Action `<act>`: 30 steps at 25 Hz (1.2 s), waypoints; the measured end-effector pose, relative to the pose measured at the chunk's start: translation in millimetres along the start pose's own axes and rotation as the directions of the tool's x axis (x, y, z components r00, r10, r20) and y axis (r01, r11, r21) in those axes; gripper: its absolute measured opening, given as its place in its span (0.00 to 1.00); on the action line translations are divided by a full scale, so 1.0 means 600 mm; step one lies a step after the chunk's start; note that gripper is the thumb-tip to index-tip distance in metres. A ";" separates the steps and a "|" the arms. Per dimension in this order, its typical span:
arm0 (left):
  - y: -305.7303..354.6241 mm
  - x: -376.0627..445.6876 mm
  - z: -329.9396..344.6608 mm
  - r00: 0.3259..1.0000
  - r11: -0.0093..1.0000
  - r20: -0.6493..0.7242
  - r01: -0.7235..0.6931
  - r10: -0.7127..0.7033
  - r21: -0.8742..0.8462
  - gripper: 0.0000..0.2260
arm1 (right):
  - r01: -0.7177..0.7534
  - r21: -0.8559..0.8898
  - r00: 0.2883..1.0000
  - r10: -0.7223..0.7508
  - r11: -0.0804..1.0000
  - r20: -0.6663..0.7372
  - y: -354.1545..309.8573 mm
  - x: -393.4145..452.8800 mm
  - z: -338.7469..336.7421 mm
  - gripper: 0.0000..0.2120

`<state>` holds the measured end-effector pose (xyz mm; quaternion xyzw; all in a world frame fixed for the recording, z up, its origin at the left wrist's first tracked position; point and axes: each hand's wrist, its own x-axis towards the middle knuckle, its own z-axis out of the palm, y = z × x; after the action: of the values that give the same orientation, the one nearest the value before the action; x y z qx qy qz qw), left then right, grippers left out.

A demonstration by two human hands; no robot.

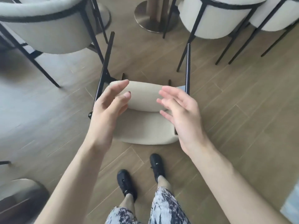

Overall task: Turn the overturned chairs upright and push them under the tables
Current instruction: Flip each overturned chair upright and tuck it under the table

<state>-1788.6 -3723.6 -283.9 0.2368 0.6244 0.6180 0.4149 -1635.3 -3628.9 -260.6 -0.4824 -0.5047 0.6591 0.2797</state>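
left hand [107, 109] and right hand [179, 112] nearest the lens, both spread open, fingers relaxed, holding nothing, poised over the overturned chair [145, 113]. chair lies tipped on the wood floor [234, 110] just ahead of the shoes [126, 183], black legs [106, 62] pointing away toward a bench pedestal [152, 16] and upright chairs [215, 18]. step judged: reach to grasp. next: grip the backrest sides, then lift and pivot upright.
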 end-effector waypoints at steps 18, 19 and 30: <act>-0.545 0.080 -0.041 0.867 0.837 -0.127 0.413 -0.482 -0.359 0.23 | -0.355 0.506 0.852 0.495 0.786 -0.170 0.538 0.179 -0.003 0.06; -0.586 0.083 -0.043 0.854 0.825 -0.131 0.431 -0.504 -0.364 0.21 | -0.369 0.513 0.843 0.512 0.775 -0.166 0.578 0.192 -0.004 0.05; -1.005 0.124 -0.049 0.704 0.693 -0.121 0.627 -0.700 -0.355 0.12 | -0.568 0.466 0.703 0.694 0.678 -0.153 1.000 0.265 -0.028 0.01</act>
<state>-1721.9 -3754.9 -888.0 -0.1484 0.6172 0.5325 0.5599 -1609.0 -3687.1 -878.4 -0.6629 -0.1120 0.7135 0.1973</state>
